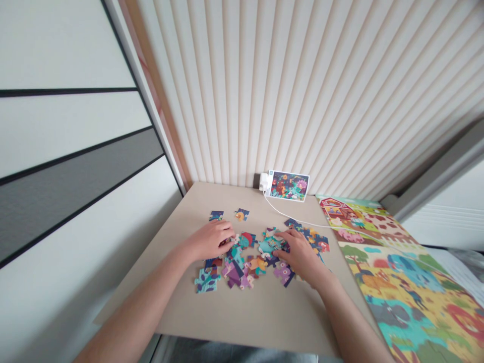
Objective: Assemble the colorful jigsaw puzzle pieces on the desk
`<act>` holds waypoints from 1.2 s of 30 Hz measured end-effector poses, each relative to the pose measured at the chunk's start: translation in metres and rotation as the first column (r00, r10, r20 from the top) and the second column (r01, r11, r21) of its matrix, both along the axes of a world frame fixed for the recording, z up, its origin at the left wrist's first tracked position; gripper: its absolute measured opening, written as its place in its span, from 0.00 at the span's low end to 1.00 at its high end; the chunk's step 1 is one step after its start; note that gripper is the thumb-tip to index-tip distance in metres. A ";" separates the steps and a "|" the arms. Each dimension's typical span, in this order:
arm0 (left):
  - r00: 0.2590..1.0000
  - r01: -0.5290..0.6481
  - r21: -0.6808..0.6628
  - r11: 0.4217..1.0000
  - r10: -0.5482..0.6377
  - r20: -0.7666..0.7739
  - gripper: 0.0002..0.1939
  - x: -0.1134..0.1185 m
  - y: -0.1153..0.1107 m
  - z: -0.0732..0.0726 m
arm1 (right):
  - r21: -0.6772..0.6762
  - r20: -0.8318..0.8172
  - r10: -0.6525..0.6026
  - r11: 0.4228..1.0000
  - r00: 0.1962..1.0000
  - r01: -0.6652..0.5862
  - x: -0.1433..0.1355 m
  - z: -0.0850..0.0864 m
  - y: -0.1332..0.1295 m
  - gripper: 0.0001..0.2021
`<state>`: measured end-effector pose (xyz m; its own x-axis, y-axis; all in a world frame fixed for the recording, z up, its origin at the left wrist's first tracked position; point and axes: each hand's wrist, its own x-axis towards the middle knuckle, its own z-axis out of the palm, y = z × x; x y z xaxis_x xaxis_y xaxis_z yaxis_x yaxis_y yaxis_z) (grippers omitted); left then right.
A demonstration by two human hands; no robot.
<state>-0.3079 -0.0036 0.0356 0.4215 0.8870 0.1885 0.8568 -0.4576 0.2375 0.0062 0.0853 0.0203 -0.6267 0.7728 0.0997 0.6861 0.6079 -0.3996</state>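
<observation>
Colourful jigsaw pieces [236,262] lie in a loose, overlapping heap on a beige tabletop [249,317]. On the heap's left side is my left hand [214,240], its fingers curled together around the edge of a puzzle piece [233,239] partly hidden by them. My right hand [297,249] rests on the right part of the heap, thumb and fingers apart over a teal piece [266,245]. Two pieces sit apart at the back: a dark blue one [217,215] and one with an orange shape [242,215]. A teal leaf-patterned piece [207,280] lies at the front left.
A picture card [289,186] leans against the pleated curtain [249,91], beside a white plug [263,182]. Its white cable [282,214] runs right across the table. Farm and animal puzzle pictures [401,277] cover the right side. A white panelled surface [94,212] borders the left.
</observation>
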 end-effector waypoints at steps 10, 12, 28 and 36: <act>1.000 0.006 -0.003 1.000 -0.006 -0.030 0.13 0.000 0.000 0.000 | -0.086 -0.018 0.054 0.995 0.998 -0.056 0.006 0.014 -0.002 0.22; 0.999 0.004 -0.003 1.000 -0.004 -0.034 0.13 0.001 0.000 0.001 | -0.058 -0.015 0.052 0.997 0.999 -0.053 0.007 0.014 -0.001 0.21; 0.976 -0.179 0.195 0.965 0.199 -0.089 0.09 -0.012 0.004 0.002 | -0.003 -0.097 0.187 0.982 0.978 -0.188 -0.015 0.011 -0.025 0.19; 0.822 -0.564 0.385 0.731 0.543 0.173 0.10 -0.060 0.004 0.011 | 0.021 -0.071 0.198 0.980 0.978 -0.197 -0.016 0.009 -0.024 0.18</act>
